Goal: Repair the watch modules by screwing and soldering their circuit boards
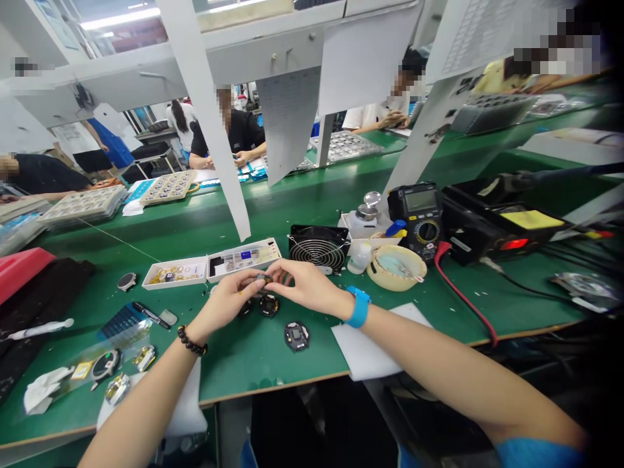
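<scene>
My left hand (229, 300) and my right hand (299, 283) meet above the green bench, fingers pinched together on a small dark part (263, 277) held between them. My left wrist wears a black bead bracelet, my right a blue band. Just below the hands lie two round black watch modules (268, 305), and a third round module (296, 335) lies nearer the front edge. What exactly the small part is, I cannot make out.
A white parts tray (175, 273) and a second tray (244, 257) sit behind the hands, then a black fan (318, 247), a multimeter (422, 218), a beige bowl (396, 267) and a red cable (463, 299). White foam pad (370, 348) at the right. Other people work across the bench.
</scene>
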Motion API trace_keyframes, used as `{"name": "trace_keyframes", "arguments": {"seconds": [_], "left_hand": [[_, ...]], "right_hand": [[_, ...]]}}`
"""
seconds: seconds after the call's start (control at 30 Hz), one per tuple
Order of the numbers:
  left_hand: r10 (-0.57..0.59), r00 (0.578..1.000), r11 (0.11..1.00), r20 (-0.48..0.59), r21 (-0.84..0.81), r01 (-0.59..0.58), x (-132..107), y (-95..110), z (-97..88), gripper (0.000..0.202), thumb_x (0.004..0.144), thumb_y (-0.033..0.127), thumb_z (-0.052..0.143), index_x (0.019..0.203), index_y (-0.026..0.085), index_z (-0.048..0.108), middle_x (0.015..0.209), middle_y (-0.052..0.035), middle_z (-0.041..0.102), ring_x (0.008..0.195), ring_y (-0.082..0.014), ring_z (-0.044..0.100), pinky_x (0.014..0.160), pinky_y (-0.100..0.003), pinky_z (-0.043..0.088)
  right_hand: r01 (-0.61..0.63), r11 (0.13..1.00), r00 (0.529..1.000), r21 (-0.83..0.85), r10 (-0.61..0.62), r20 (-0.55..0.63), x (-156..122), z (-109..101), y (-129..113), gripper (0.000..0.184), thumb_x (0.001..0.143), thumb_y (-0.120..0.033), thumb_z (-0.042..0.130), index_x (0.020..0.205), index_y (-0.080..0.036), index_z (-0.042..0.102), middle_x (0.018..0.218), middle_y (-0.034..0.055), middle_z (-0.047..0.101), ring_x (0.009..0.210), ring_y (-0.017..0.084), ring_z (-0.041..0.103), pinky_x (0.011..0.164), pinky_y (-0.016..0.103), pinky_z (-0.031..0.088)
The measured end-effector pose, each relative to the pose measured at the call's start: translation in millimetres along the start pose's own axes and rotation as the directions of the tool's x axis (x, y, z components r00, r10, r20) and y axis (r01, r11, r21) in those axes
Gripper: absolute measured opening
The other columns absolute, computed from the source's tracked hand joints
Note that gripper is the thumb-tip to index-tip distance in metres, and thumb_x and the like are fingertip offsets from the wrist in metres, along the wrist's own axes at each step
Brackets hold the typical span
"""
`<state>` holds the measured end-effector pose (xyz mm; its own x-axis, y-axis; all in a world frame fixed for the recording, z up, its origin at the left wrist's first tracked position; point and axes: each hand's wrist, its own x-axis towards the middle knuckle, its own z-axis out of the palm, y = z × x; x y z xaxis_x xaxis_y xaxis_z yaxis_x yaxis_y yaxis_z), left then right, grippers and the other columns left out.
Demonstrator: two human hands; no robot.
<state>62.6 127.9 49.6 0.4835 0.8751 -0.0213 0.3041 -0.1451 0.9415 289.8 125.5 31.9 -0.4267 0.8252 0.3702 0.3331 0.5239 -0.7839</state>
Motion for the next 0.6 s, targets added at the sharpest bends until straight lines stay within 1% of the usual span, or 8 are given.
{"name": "trace_keyframes", "arguments": {"seconds": [0.07,0.13,0.2,0.27,0.33,0.4,0.47,0.6], "left_hand": [[0.014,0.998,1.0,-0.064,-0.013,-0.014,0,0,-5.2,0.045,0.094,0.057,0.07,0.114,0.017,0.072,0.095,-0.0063,0.075,0.089,-0.0215,0.069,0.08,-0.03,0.054],[0.03,0.991,0.998,-0.131,-0.053,-0.037,0,2,-12.4,0.043,0.09,0.057,0.074,0.105,0.017,0.071,0.092,-0.0058,0.074,0.089,-0.0218,0.07,0.081,-0.03,0.053],[0.019,0.978,0.994,-0.208,-0.104,-0.041,-2,6,-19.9,0.041,0.087,0.055,0.078,0.1,0.017,0.07,0.089,-0.0051,0.074,0.089,-0.0226,0.071,0.084,-0.031,0.054],[-0.008,0.96,0.987,-0.28,-0.156,-0.037,-3,10,-26.1,0.036,0.085,0.052,0.079,0.095,0.018,0.068,0.089,-0.004,0.074,0.088,-0.0223,0.072,0.085,-0.031,0.054],[-0.036,0.948,0.98,-0.318,-0.196,-0.029,-4,14,-30.4,0.035,0.083,0.05,0.08,0.091,0.019,0.067,0.09,-0.0033,0.074,0.086,-0.0211,0.072,0.082,-0.03,0.055],[-0.065,0.95,0.979,-0.305,-0.205,0.001,-3,15,-32.6,0.037,0.082,0.051,0.081,0.092,0.018,0.066,0.091,-0.0036,0.073,0.081,-0.0192,0.07,0.074,-0.028,0.056],[-0.091,0.961,0.981,-0.262,-0.189,0.041,-2,15,-33.0,0.041,0.081,0.052,0.082,0.098,0.018,0.066,0.09,-0.0045,0.074,0.077,-0.0175,0.068,0.069,-0.027,0.055],[-0.099,0.981,0.988,-0.164,-0.134,0.078,-1,13,-30.7,0.054,0.083,0.052,0.081,0.121,0.018,0.064,0.095,-0.0072,0.076,0.083,-0.0185,0.069,0.074,-0.029,0.057]], "right_hand": [[0.003,1.0,1.0,-0.013,-0.003,0.012,0,1,0,0.022,0.097,-0.029,0.07,0.118,-0.022,0.068,0.095,0.0017,0.075,0.083,0.016,0.07,0.073,0.029,0.055],[-0.002,1.0,1.0,-0.031,0.002,0.01,0,0,1,0.024,0.099,-0.03,0.069,0.121,-0.022,0.068,0.096,0.0019,0.075,0.083,0.017,0.07,0.073,0.029,0.055],[-0.006,0.999,1.0,-0.041,0.007,0.02,1,-2,1,0.019,0.1,-0.031,0.068,0.117,-0.022,0.07,0.097,0.0019,0.076,0.086,0.017,0.071,0.074,0.029,0.054],[-0.012,0.998,0.998,-0.057,0.015,0.054,2,-5,1,0.014,0.101,-0.032,0.066,0.111,-0.023,0.072,0.097,0.0012,0.077,0.088,0.017,0.073,0.074,0.029,0.054],[-0.017,0.995,0.995,-0.094,0.027,0.099,2,-6,1,0.013,0.102,-0.032,0.066,0.107,-0.023,0.073,0.097,0.0007,0.078,0.088,0.017,0.073,0.074,0.029,0.053],[-0.012,0.991,0.989,-0.133,0.031,0.141,2,-7,1,0.014,0.102,-0.032,0.066,0.106,-0.022,0.074,0.096,0.0009,0.079,0.087,0.018,0.074,0.074,0.029,0.052],[-0.003,0.986,0.985,-0.164,0.032,0.172,2,-7,1,0.014,0.103,-0.032,0.065,0.106,-0.021,0.074,0.095,0.0011,0.079,0.087,0.018,0.074,0.074,0.029,0.051],[-0.003,0.981,0.983,-0.196,0.04,0.181,3,-6,2,0.015,0.103,-0.032,0.065,0.107,-0.021,0.075,0.094,0.0007,0.079,0.086,0.018,0.074,0.073,0.028,0.05]]}}
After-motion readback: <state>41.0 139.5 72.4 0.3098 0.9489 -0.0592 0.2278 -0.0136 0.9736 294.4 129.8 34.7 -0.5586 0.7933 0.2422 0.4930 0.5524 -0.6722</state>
